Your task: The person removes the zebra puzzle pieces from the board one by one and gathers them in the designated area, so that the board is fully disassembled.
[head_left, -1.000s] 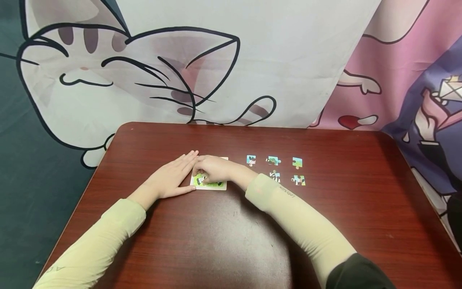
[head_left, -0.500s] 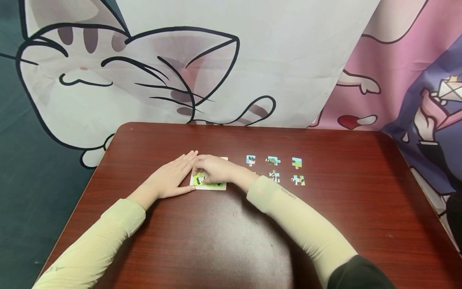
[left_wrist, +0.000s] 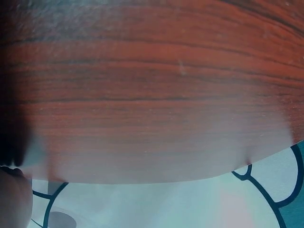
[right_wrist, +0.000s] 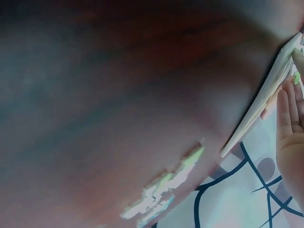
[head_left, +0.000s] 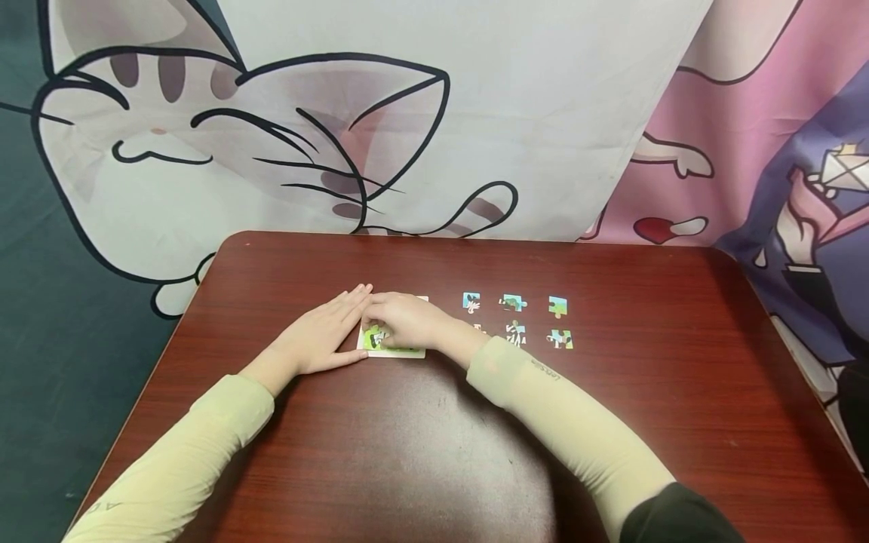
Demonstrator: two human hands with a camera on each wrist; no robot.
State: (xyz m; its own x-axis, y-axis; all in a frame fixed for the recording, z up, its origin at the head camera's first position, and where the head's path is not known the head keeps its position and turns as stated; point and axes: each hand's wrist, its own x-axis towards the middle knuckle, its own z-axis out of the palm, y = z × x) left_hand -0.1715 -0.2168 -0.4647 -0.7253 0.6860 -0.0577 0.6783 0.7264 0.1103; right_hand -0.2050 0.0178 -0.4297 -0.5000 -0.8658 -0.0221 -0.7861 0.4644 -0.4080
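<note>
A small puzzle board with a pale border and a green picture lies under both hands, left of the table's middle. My left hand rests flat along its left edge, fingers straight and thumb tip at the lower left corner. My right hand covers most of the board, fingers and thumb bent down onto its left part. In the right wrist view, a bit of green puzzle piece shows between thumb and fingers; the rest of it is hidden. The left wrist view shows mostly the tabletop.
Several loose puzzle pieces lie in two rows right of the board, among them a green-and-blue one and a white-patterned one. My right forearm partly covers the lower row. A cat-printed cloth hangs behind the table's far edge.
Both hands stay at the board in nearly the same place. The right wrist and sleeve have shifted very slightly; the loose pieces lie as before.
</note>
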